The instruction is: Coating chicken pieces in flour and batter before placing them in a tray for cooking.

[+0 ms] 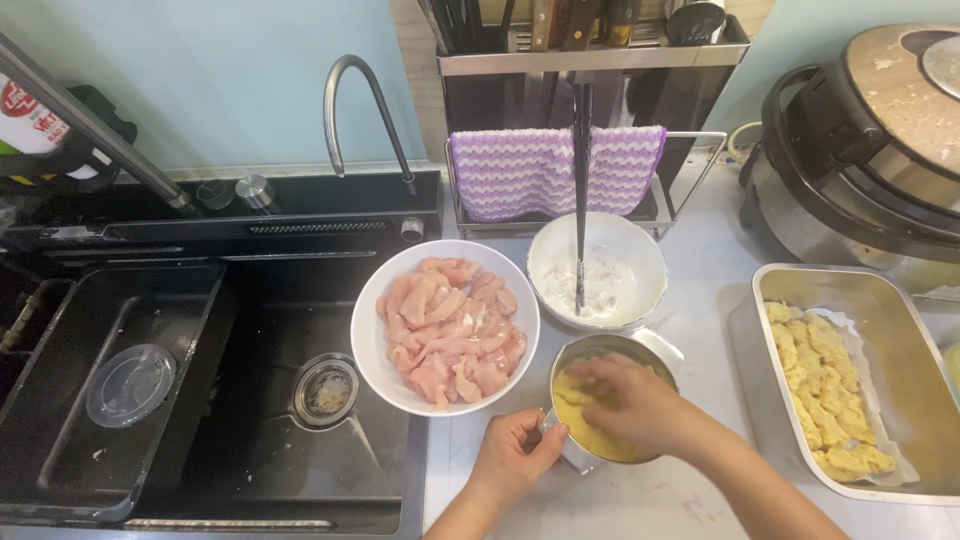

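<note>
A: Head view; where is the metal bowl (600, 410)?
B: On the desk (690, 500), beside the white bowl (372, 330) of raw meat; left hand (515, 460) pinches its rim; right hand (625, 400), fingers pressed together, sits in yellow crumbs (590, 435).

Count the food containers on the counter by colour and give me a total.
White bowls: 2, raw meat bowl and batter bowl
Metal containers: 2, round crumb bowl and rectangular tray
Total: 4
</note>
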